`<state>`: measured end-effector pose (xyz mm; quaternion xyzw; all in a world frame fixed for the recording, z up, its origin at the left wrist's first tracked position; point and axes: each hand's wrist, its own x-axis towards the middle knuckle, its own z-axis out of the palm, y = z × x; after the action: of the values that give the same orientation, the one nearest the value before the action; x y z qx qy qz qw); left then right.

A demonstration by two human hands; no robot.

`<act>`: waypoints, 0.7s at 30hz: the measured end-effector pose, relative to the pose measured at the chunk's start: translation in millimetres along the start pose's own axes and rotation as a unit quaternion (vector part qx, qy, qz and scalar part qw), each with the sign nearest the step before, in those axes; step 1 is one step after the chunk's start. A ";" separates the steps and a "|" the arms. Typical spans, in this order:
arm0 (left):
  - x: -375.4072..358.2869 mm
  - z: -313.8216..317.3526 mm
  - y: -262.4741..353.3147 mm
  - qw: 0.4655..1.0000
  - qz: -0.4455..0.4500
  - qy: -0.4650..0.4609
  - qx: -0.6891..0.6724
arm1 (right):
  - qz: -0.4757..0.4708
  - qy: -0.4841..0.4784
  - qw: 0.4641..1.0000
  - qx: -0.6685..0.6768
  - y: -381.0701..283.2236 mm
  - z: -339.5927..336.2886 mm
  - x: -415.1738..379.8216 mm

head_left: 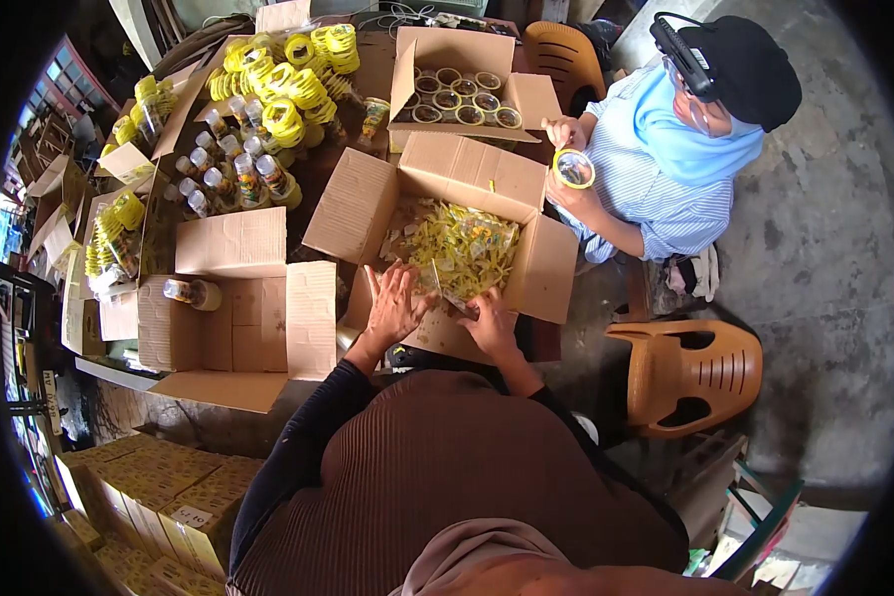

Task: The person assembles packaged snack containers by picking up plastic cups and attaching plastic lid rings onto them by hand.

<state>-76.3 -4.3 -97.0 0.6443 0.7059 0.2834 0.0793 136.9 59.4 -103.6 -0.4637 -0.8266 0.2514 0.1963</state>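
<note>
An open cardboard box (368, 204) in front of me holds a heap of small yellow-green packets (462, 238). My left hand (397, 303) is at the near left side of this box, back up, with its fingers spread and nothing visible in them. At the near right side, my right hand (489, 323) has its fingers closed around a thin greyish, blade-like thing (454, 301) that points toward the packets. Its exact kind is too small to make out. Both hands are over the box's near flap (457, 343).
Left of me, an open carton (233, 238) holds a jar (194, 293). Behind it stand several jars (223, 179) and stacked yellow rings (283, 89). A box of round tubs (526, 94) is at the back. A person (666, 169) at right holds a tub. Orange chair (690, 377) nearby.
</note>
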 end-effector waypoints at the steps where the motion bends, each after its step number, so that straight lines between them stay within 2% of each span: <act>1: 2.2 0.3 2.9 1.000 0.000 0.001 -0.001 | 0.000 0.000 1.000 -0.001 -0.3 0.8 0.1; 4: 8.5 3.8 9.3 0.998 -0.029 -0.014 0.052 | 0.003 0.025 1.000 -0.014 -1.7 -0.1 2.2; 7: 12.4 10.8 11.2 0.996 -0.037 0.021 0.073 | 0.010 0.029 0.999 -0.015 2.0 -7.9 2.9; 10: 15.0 11.7 13.4 0.997 -0.028 0.033 0.066 | 0.046 -0.006 0.999 0.010 15.3 -16.8 8.8; 12: 14.8 10.1 16.6 0.997 -0.027 0.038 0.055 | 0.115 -0.104 0.980 0.123 28.5 -19.8 14.6; 13: 14.7 9.3 17.4 0.997 -0.028 0.038 0.055 | 0.114 -0.105 0.980 0.123 32.3 -22.2 15.9; 15: 15.3 8.4 18.6 0.998 -0.017 0.057 0.023 | 0.203 -0.173 0.917 0.297 35.1 -28.6 19.5; 19: 16.3 6.4 23.4 0.997 -0.025 0.066 0.030 | 0.177 -0.164 0.896 0.373 29.6 -37.5 21.0; 21: 17.0 4.2 26.5 0.997 -0.034 0.073 0.022 | 0.212 -0.186 0.866 0.412 30.4 -38.6 22.4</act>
<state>-54.0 13.5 -82.8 0.5989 0.7374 0.3115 0.0230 167.7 101.3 -89.0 -0.4488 -0.5507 0.6867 0.1541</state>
